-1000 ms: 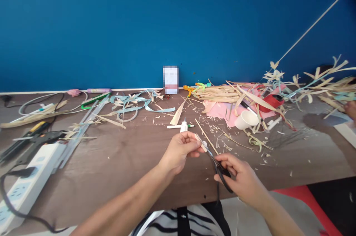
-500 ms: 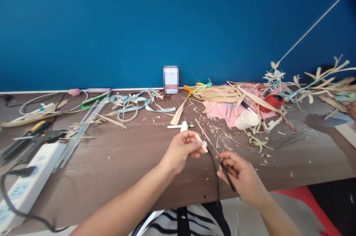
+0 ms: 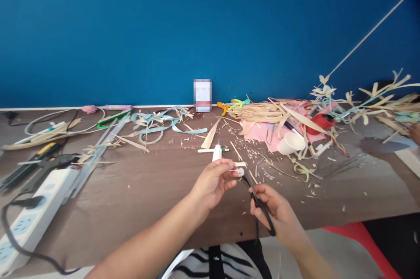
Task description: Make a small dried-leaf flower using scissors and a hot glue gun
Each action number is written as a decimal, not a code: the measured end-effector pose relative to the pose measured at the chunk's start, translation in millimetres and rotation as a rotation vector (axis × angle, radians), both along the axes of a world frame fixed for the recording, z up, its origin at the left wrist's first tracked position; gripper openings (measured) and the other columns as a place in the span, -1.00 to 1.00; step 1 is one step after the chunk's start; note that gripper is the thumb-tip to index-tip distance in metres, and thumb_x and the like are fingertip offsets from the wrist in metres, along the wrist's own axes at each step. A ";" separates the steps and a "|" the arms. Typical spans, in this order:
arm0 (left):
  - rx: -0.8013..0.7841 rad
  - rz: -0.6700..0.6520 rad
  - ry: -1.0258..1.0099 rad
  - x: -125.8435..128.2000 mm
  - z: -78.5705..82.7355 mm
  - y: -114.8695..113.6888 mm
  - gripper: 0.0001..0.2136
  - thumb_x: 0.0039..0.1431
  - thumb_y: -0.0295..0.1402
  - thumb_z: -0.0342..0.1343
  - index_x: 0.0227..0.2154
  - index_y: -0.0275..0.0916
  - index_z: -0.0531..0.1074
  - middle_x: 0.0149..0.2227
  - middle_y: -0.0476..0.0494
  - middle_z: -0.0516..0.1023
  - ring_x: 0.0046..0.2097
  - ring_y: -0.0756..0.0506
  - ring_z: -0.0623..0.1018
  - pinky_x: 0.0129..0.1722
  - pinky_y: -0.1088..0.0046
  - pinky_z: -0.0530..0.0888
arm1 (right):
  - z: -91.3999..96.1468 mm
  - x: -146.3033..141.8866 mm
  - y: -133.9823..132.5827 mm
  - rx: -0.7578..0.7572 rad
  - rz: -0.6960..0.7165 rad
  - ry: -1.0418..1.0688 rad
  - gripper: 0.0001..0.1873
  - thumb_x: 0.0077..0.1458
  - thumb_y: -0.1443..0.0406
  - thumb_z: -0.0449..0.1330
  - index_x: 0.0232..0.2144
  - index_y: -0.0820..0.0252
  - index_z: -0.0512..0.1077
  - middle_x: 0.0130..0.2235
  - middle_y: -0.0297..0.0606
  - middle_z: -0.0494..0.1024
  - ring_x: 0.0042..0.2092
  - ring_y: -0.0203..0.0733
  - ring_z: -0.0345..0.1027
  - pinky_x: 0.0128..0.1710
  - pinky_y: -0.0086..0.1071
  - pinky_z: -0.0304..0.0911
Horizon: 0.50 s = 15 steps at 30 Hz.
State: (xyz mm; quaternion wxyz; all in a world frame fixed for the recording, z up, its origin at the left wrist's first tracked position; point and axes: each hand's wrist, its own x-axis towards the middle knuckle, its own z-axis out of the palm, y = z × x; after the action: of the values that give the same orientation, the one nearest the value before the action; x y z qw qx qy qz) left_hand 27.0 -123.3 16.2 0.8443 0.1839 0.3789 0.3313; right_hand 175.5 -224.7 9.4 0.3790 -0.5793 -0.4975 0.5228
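My left hand (image 3: pixel 212 181) is closed in a pinch on a small pale strip piece (image 3: pixel 239 166) with a whitish lump at its end, held just above the brown table (image 3: pixel 138 191). My right hand (image 3: pixel 274 209) is wrapped round the black handles of a pair of scissors (image 3: pixel 259 202). The blades point up and left toward the strip piece and meet it near the left fingertips. A small white glue bottle (image 3: pixel 217 152) stands just beyond my left hand.
A white paper cup (image 3: pixel 290 142) lies on its side near pink paper (image 3: pixel 259 130) and a heap of dried leaf strips (image 3: pixel 262 110). Blue ribbon scraps (image 3: pixel 157 120), a white power strip (image 3: pixel 36 209), cables and a glue gun (image 3: pixel 49 163) are on the left. Another person's hand (image 3: pixel 415 132) shows at the right edge.
The strip piece in my left hand has turned from slanted to nearly level. My right hand with the scissors has drawn slightly down and left, closer to my left hand.
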 end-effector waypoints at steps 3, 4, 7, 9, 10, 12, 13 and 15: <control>0.035 -0.047 0.013 2.8 0.1 -5.7 -0.89 -0.16 -0.44 0.17 -0.52 -0.30 0.35 -0.54 0.02 0.35 -0.53 0.10 0.38 -0.62 0.65 0.37 | 0.2 -3.1 1.9 0.009 -0.022 -0.035 -0.68 0.00 0.12 0.11 -0.24 0.18 0.22 -0.49 -0.38 0.34 -0.49 -0.32 0.18 -0.49 -0.45 0.09; 0.076 -0.080 0.033 3.5 0.4 -7.7 -0.88 -0.18 -0.42 0.18 -0.54 -0.30 0.36 -0.54 0.02 0.34 -0.53 0.10 0.35 -0.63 0.65 0.36 | 0.5 -2.9 2.9 0.009 -0.028 -0.036 -0.69 0.00 0.13 0.11 -0.24 0.18 0.22 -0.49 -0.39 0.34 -0.50 -0.33 0.18 -0.50 -0.45 0.08; 0.232 -0.211 0.137 4.8 1.5 -11.8 -0.86 -0.24 -0.39 0.21 -0.59 -0.31 0.38 -0.55 0.01 0.33 -0.53 0.09 0.32 -0.65 0.66 0.32 | 1.9 0.6 5.9 0.006 -0.034 -0.058 -0.73 0.00 0.18 0.12 -0.26 0.18 0.22 -0.51 -0.41 0.32 -0.52 -0.35 0.14 -0.52 -0.46 0.07; 0.304 -0.271 0.202 5.3 1.6 -12.7 -0.86 -0.27 -0.39 0.22 -0.62 -0.31 0.38 -0.58 0.01 0.32 -0.54 0.09 0.30 -0.66 0.66 0.29 | 3.0 3.5 7.2 -0.002 -0.019 -0.078 -0.74 -0.01 0.22 0.14 -0.26 0.18 0.22 -0.52 -0.43 0.31 -0.53 -0.36 0.13 -0.53 -0.47 0.06; 0.319 -0.280 0.218 5.5 1.4 -12.6 -0.86 -0.27 -0.39 0.21 -0.63 -0.31 0.37 -0.59 0.01 0.32 -0.55 0.09 0.29 -0.67 0.66 0.28 | 3.5 4.6 7.6 0.005 -0.010 -0.079 -0.74 -0.01 0.23 0.14 -0.25 0.17 0.22 -0.51 -0.43 0.31 -0.52 -0.36 0.13 -0.52 -0.47 0.06; 0.310 -0.263 0.215 5.6 1.0 -11.6 -0.86 -0.26 -0.37 0.21 -0.63 -0.31 0.36 -0.59 0.00 0.34 -0.58 0.10 0.28 -0.70 0.66 0.25 | 4.3 6.0 7.5 0.034 0.006 -0.067 -0.73 -0.01 0.24 0.12 -0.23 0.17 0.21 -0.48 -0.39 0.34 -0.49 -0.35 0.15 -0.50 -0.46 0.08; 0.298 -0.245 0.202 5.4 0.8 -10.9 -0.85 -0.25 -0.37 0.20 -0.62 -0.31 0.35 -0.59 0.00 0.35 -0.58 0.10 0.27 -0.70 0.66 0.25 | 4.5 6.2 7.1 0.050 0.013 -0.061 -0.72 0.00 0.24 0.12 -0.22 0.18 0.21 -0.46 -0.37 0.35 -0.48 -0.34 0.16 -0.49 -0.46 0.08; 0.279 -0.211 0.177 4.7 1.1 -9.2 -0.85 -0.23 -0.36 0.19 -0.60 -0.30 0.34 -0.58 0.00 0.36 -0.59 0.11 0.27 -0.71 0.66 0.25 | 4.6 5.8 5.7 0.064 0.029 -0.062 -0.72 0.00 0.24 0.11 -0.21 0.19 0.21 -0.45 -0.35 0.36 -0.47 -0.32 0.17 -0.49 -0.45 0.08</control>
State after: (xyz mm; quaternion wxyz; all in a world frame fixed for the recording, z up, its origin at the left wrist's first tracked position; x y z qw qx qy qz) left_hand 31.7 -132.5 17.3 0.8040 0.3663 0.3808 0.2728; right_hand 181.3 -219.0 14.0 0.3743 -0.5756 -0.5336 0.4938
